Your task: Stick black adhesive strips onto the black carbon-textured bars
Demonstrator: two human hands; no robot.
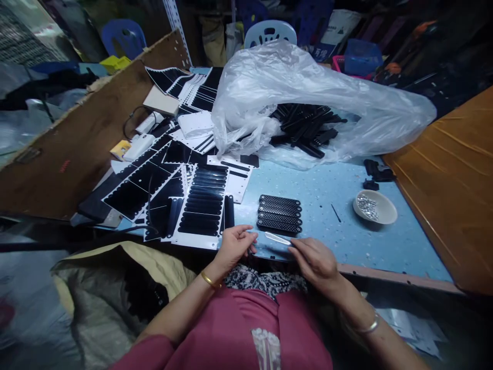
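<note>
My left hand rests at the near edge of the blue table, fingers curled and pinched together beside a sheet of black oval stickers. My right hand is closed on a thin silvery blade-like tool, whose tip points left toward my left hand. Just beyond the tool lie several black perforated strips stacked side by side. What my left fingers pinch is too small to make out.
A white bowl of small shiny bits sits at the right. A clear plastic bag with black strips lies at the back. More sticker sheets cover the left. Wooden boards flank both sides.
</note>
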